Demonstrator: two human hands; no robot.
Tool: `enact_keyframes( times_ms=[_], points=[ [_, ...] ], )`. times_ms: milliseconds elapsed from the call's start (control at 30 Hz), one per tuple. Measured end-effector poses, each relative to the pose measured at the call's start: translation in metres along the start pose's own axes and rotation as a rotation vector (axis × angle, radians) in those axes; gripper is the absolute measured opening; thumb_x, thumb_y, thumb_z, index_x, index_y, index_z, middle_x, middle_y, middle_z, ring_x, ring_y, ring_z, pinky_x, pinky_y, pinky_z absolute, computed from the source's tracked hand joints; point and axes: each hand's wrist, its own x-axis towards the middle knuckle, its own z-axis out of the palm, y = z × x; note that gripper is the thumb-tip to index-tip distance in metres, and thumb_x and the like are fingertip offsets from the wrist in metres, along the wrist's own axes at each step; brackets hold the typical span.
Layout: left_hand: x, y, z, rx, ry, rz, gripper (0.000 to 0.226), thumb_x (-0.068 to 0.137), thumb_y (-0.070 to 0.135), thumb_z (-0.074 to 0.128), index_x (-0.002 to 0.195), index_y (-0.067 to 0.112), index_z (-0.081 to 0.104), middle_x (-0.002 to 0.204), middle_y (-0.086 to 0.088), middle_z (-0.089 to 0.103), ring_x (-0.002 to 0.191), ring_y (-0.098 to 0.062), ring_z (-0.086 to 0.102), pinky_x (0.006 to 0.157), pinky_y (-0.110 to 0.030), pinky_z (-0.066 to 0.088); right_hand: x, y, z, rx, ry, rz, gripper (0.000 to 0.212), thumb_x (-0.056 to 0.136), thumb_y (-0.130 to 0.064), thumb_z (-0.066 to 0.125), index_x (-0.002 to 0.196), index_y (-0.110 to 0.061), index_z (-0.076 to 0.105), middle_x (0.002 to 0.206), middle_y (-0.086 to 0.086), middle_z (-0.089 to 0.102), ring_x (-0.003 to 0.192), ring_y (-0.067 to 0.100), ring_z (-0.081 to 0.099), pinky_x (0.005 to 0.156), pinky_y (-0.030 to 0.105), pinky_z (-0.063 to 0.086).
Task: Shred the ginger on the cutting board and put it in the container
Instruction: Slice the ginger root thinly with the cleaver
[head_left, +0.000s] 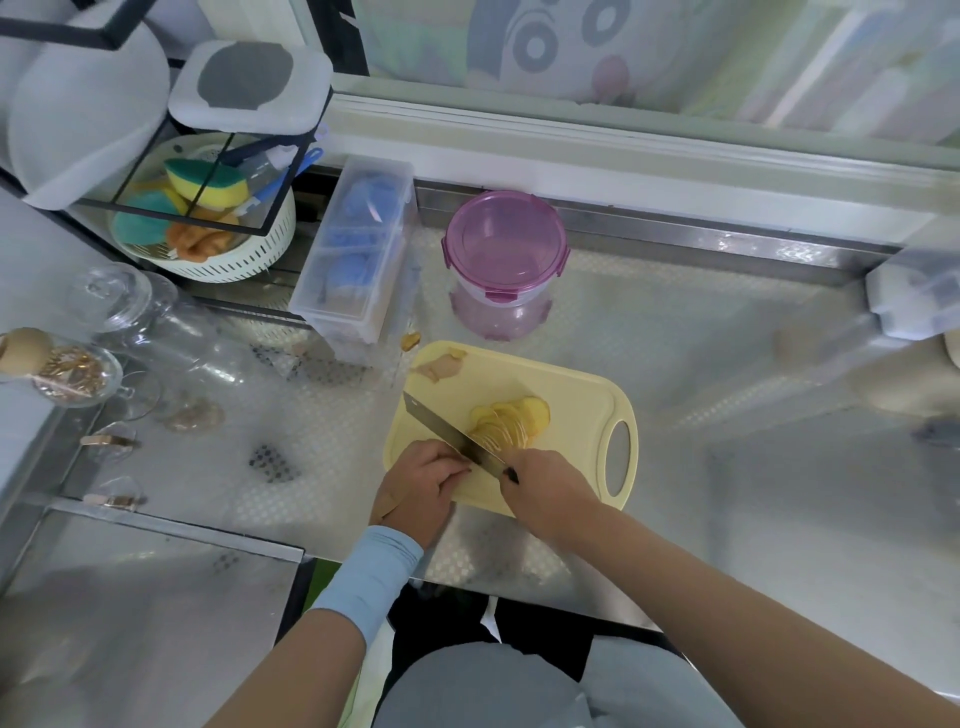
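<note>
A pale yellow cutting board (566, 384) lies on the steel counter. Fanned ginger slices (511, 418) sit at its middle, and peel scraps (439, 366) lie at its far left corner. My right hand (545, 491) grips the handle of a knife (447, 434), whose blade runs diagonally along the left edge of the slices. My left hand (421, 480) rests on the board's near left side with curled fingers, knuckles close to the blade. Anything under those fingers is hidden. A round pink container (504, 260) with its lid clipped on stands behind the board.
A clear box (358, 249) with blue items stands left of the pink container. Further left are a white basket of sponges (208, 228) under a black rack and several glass jars (130, 322). Another clear container (914, 301) is at the right edge. A sink basin (130, 613) lies at near left.
</note>
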Motion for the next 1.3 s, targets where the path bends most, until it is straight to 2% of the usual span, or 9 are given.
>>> enact_keyframes(
  times_ms=[67, 133, 200, 267, 400, 567, 833, 1000, 1300],
  points=[
    [-0.003, -0.004, 0.000, -0.006, 0.018, -0.004, 0.028, 0.087, 0.032, 0.055, 0.082, 0.016, 0.078, 0.089, 0.002, 0.067, 0.090, -0.007, 0.051, 0.084, -0.011, 0.040, -0.004, -0.004, -0.001, -0.022, 0.024, -0.010, 0.023, 0.102, -0.020, 0.037, 0.089, -0.015, 0.055, 0.073, -0.001, 0.053, 0.070, 0.024, 0.057, 0.057, 0.030, 0.042],
    [-0.007, -0.008, 0.001, -0.006, 0.032, 0.003, 0.029, 0.087, 0.032, 0.054, 0.084, 0.016, 0.078, 0.090, 0.000, 0.068, 0.091, -0.007, 0.053, 0.085, -0.007, 0.037, -0.010, -0.008, -0.001, -0.067, 0.052, -0.038, 0.028, 0.103, -0.019, 0.034, 0.112, -0.020, 0.061, 0.073, -0.002, 0.052, 0.067, 0.021, 0.054, 0.057, 0.030, 0.042],
    [-0.009, -0.009, 0.003, -0.004, 0.045, -0.004, 0.028, 0.086, 0.031, 0.054, 0.084, 0.016, 0.078, 0.092, -0.003, 0.068, 0.091, -0.008, 0.053, 0.085, -0.009, 0.039, -0.018, -0.011, 0.001, -0.154, 0.058, -0.075, 0.041, 0.102, -0.015, 0.034, 0.136, -0.030, 0.053, 0.081, 0.001, 0.057, 0.072, 0.023, 0.056, 0.062, 0.033, 0.047],
    [-0.009, -0.009, 0.004, 0.006, 0.075, 0.000, 0.028, 0.085, 0.029, 0.054, 0.083, 0.014, 0.078, 0.092, -0.006, 0.069, 0.090, -0.011, 0.054, 0.083, -0.012, 0.040, -0.026, -0.015, 0.004, -0.212, 0.052, -0.085, 0.050, 0.100, -0.011, 0.036, 0.144, -0.032, 0.045, 0.087, 0.005, 0.061, 0.078, 0.028, 0.059, 0.069, 0.037, 0.052],
    [-0.009, -0.005, 0.001, 0.012, 0.114, 0.010, 0.029, 0.082, 0.026, 0.053, 0.077, 0.009, 0.076, 0.089, -0.010, 0.070, 0.088, -0.012, 0.053, 0.083, -0.006, 0.034, -0.035, -0.016, 0.010, -0.225, 0.053, -0.069, 0.053, 0.098, -0.007, 0.034, 0.144, -0.032, 0.043, 0.081, 0.002, 0.054, 0.073, 0.027, 0.054, 0.062, 0.035, 0.041],
    [-0.007, -0.005, 0.000, 0.014, 0.109, 0.027, 0.029, 0.082, 0.025, 0.053, 0.074, 0.008, 0.076, 0.086, -0.011, 0.069, 0.085, -0.014, 0.052, 0.076, -0.011, 0.036, -0.038, -0.017, 0.011, -0.235, 0.036, -0.049, 0.054, 0.096, -0.005, 0.037, 0.143, -0.030, 0.043, 0.077, 0.000, 0.046, 0.074, 0.027, 0.051, 0.063, 0.034, 0.039],
    [-0.006, -0.005, -0.001, 0.008, 0.105, 0.039, 0.030, 0.083, 0.028, 0.054, 0.074, 0.010, 0.076, 0.086, -0.009, 0.070, 0.085, -0.013, 0.053, 0.074, -0.009, 0.035, -0.041, -0.010, 0.010, -0.207, 0.028, -0.002, 0.048, 0.098, -0.011, 0.042, 0.142, -0.031, 0.045, 0.091, 0.004, 0.058, 0.079, 0.027, 0.054, 0.065, 0.032, 0.043],
    [-0.006, -0.004, -0.002, -0.008, 0.087, -0.003, 0.031, 0.083, 0.029, 0.053, 0.074, 0.010, 0.076, 0.087, -0.008, 0.069, 0.085, -0.012, 0.053, 0.073, -0.007, 0.033, -0.041, -0.015, 0.010, -0.243, 0.020, 0.002, 0.054, 0.093, -0.001, 0.042, 0.142, -0.025, 0.045, 0.087, 0.004, 0.052, 0.077, 0.027, 0.051, 0.065, 0.034, 0.044],
    [-0.003, -0.003, -0.006, -0.018, 0.069, -0.004, 0.030, 0.082, 0.026, 0.052, 0.073, 0.010, 0.076, 0.086, -0.008, 0.069, 0.082, -0.011, 0.053, 0.072, -0.006, 0.031, -0.036, -0.022, 0.013, -0.209, -0.004, 0.036, 0.047, 0.091, 0.003, 0.038, 0.132, -0.017, 0.050, 0.085, 0.005, 0.052, 0.077, 0.029, 0.053, 0.065, 0.036, 0.044]
  ],
)
